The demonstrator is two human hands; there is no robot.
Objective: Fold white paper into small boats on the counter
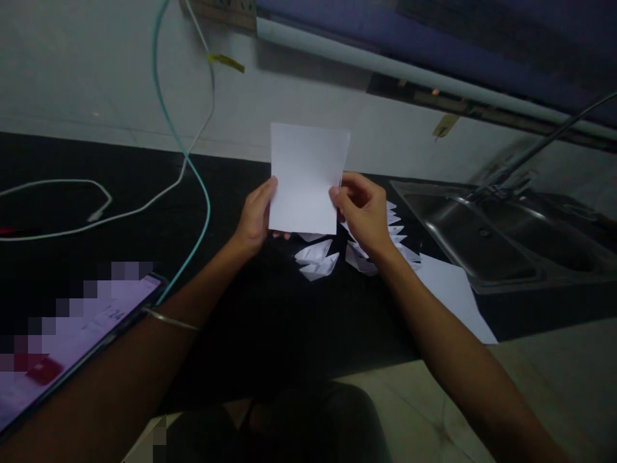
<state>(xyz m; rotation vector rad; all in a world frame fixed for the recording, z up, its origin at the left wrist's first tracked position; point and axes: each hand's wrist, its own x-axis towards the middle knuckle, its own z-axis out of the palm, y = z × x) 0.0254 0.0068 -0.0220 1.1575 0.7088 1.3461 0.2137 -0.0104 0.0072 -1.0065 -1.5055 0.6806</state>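
Note:
A blank white sheet of paper (307,177) is held up above the dark counter, its face toward me. My left hand (255,215) grips its left edge, thumb in front and fingers behind. On the opposite edge my right hand (361,209) pinches the paper between thumb and fingers. Below the sheet lie small folded paper boats (318,262), partly hidden by it. More folded paper pieces (361,258) sit in a cluster behind and beside my right wrist. A flat white sheet (453,292) rests on the counter under my right forearm.
A steel double sink (482,231) with a tap is at the right. A lit phone (87,347) lies at the left, beside my left forearm. A teal cable (206,199) and a white cable (139,209) cross the black counter (299,334). The wall stands behind.

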